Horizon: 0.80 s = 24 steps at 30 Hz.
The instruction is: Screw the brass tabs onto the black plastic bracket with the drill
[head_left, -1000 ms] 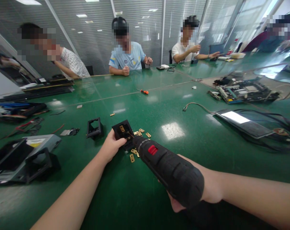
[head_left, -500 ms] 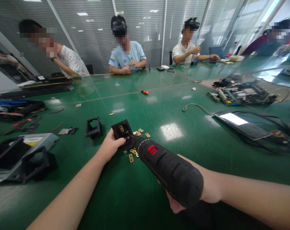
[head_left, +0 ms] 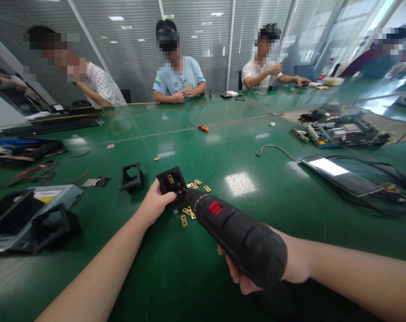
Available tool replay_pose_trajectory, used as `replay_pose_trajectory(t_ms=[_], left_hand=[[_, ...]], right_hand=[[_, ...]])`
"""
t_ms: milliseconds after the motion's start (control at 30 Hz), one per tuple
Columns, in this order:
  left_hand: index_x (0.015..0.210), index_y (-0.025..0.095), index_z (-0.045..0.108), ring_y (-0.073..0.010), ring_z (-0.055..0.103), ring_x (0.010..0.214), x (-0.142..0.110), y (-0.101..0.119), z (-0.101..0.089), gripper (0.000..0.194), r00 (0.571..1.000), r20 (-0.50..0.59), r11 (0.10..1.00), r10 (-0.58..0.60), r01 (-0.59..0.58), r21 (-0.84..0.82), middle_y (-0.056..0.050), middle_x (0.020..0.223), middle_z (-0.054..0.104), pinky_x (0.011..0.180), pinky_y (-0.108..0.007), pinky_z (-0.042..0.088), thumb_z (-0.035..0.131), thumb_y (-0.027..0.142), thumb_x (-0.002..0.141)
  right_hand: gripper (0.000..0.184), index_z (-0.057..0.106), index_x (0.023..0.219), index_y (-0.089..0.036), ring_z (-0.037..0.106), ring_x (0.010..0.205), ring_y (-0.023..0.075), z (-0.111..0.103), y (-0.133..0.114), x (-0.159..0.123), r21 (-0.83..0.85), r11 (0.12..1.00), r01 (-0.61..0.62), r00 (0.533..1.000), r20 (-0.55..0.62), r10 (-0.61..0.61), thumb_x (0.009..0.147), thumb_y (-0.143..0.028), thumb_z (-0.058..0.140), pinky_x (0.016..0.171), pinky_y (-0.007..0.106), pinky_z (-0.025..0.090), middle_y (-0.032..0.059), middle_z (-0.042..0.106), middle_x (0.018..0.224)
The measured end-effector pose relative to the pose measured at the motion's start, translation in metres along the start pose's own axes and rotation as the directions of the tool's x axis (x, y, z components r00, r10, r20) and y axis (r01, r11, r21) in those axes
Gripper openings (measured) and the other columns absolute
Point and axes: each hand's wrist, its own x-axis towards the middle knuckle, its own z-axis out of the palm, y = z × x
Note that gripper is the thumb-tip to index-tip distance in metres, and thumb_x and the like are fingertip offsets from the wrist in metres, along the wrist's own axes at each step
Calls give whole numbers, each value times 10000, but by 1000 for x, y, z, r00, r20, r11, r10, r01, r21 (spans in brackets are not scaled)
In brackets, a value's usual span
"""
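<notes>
Two hands: both are yours and both are busy, each with its own job.
Far left, nine o'clock: a grey metal casing with black brackets lies open on the table, well apart from your work, parked out of the way.
Empty frame: a second black frame stands near your left hand at about eleven o'clock of it, set aside but within reach.
Left hand: your grip is closed on the near-left corner of the black socket housing, thumb on top, pinning it to the table so it cannot spin or slide under the tool.
Housing: it sits at twelve o'clock from you, mid-table, tilted open side up so the brass contact inside faces you.
Brass plates: small loose pieces lie scattered just beside the housing, from its three o'clock round to its six o'clock, close enough to pick up one at a time.
Drill: the black electric screwdriver points away from you towards eleven o'clock, its bit tip inside the housing, lined up with the part.
Right hand: your grip is wrapped around the handle from beneath, fingers curled closed; the tool body hides the trigger finger.
Right, two o'clock: a tablet with cables and a circuit board lie well apart.
Beyond: other people sit at the far edge, hands on their own work.
</notes>
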Motion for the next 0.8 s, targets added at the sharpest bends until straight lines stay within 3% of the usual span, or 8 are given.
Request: replay_pose_trajectory(t_ms=[267, 800], left_hand=[[1113, 188, 639, -345, 706, 1127, -4, 10, 4, 546, 1000, 0, 1000, -24, 24, -18, -72, 1124, 770, 1061, -521, 521, 782, 266, 591], [1106, 203, 646, -327, 715, 1111, -4, 10, 7, 533, 1000, 2, 997, -21, 21, -69, -61, 1116, 774, 1065, -519, 521, 774, 225, 590]], right_hand=[[747, 665, 1289, -163, 707, 912, 198, -4, 17, -1, 62, 998, 14, 999, 42, -16, 652, -338, 1013, 790, 300, 578, 88, 734, 1103], [637, 690, 1175, -140, 693, 816, 187, -5, 19, -5, 118, 990, -74, 997, 39, 70, 673, -384, 999, 725, 303, 548, 66, 731, 998]])
